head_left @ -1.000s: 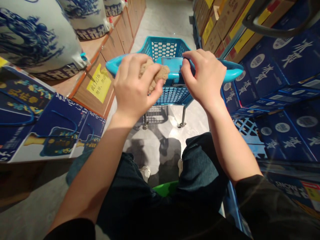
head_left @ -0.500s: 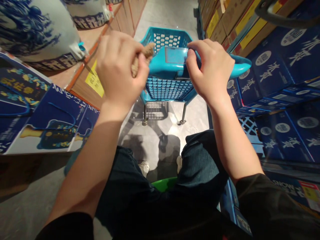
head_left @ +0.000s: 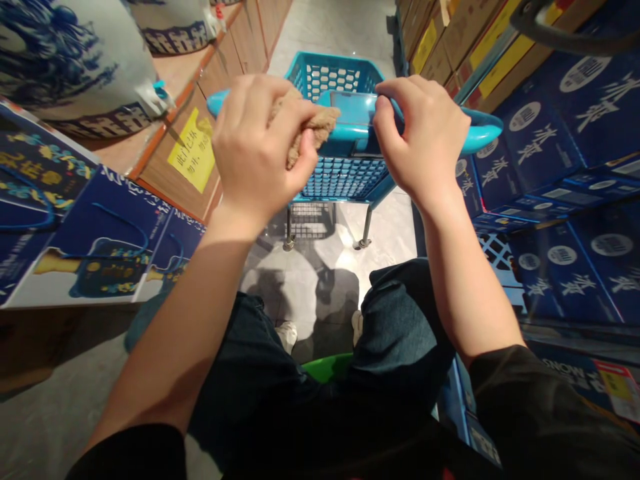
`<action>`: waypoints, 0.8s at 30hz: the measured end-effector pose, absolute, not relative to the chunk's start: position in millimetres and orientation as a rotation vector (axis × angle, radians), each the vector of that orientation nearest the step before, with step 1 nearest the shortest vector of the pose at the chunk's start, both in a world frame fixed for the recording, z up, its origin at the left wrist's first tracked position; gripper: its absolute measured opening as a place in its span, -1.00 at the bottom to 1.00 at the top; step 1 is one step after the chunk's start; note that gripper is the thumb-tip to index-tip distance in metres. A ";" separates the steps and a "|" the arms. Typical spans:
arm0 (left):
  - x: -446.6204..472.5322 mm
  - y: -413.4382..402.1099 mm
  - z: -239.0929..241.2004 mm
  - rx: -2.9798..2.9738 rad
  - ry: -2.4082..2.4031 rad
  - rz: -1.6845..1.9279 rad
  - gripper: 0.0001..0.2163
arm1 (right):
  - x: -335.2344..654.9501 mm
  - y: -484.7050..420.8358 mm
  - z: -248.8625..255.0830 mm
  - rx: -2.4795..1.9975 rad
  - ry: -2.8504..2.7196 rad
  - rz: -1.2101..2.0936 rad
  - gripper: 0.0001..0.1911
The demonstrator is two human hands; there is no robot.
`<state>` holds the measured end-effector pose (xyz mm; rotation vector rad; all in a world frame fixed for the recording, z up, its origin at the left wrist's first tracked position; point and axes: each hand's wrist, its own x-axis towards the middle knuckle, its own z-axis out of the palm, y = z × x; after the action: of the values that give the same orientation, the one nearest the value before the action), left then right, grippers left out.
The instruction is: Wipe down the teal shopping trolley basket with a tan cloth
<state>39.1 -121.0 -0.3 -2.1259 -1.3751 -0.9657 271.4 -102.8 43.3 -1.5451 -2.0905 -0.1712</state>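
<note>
A brown cloth (head_left: 320, 124) is bunched in my left hand (head_left: 257, 143), whose fingers are closed around it. That hand lies over the left part of a blue cart handle (head_left: 483, 137), with the cloth against the handle near its middle panel. My right hand (head_left: 423, 133) is wrapped around the handle's right part, thumb on the near side. Beyond the handle is the blue shopping cart (head_left: 345, 177) with its lattice basket, standing on the floor. What lies under my left palm is hidden.
Dark blue boxes (head_left: 530, 137) are stacked close on the right, with brown cartons (head_left: 455, 40) farther back. At left are blue-and-white jars (head_left: 75, 60) on a wooden cabinet (head_left: 220, 60) and printed gift boxes (head_left: 110, 240). Something green (head_left: 327, 367) shows between my legs.
My left hand with the cloth has moved right along the handle toward the middle, uncovering the handle's left end. My right hand has stayed in place.
</note>
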 end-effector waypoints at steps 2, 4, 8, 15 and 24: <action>37.1 -123.6 2.1 -2.180 -1.321 -0.882 -0.72 | 273.8 -101.8 43.8 -1.536 -2.087 -0.150 -0.55; 19.5 -112.8 -1.0 -2.118 -1.288 -0.975 -0.73 | 274.9 -101.7 44.3 -1.523 -2.093 -0.143 -0.53; -11.0 -87.1 -13.2 -2.078 -1.323 -1.245 -0.80 | 272.5 -103.9 43.8 -1.526 -2.107 -0.236 -0.53; 39.0 -112.0 -11.0 -2.157 -1.256 -1.187 -0.78 | 273.8 -101.3 39.9 -1.552 -2.051 -0.327 -0.53; 0.0 -65.4 2.7 -2.037 -1.729 -1.200 -0.89 | 259.0 -90.3 36.4 -1.602 -2.065 -0.453 -0.48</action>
<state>0.0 -65.4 2.7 -2.0371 -1.7291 -1.1998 259.0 -90.3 36.4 -1.6023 -2.0647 -0.4535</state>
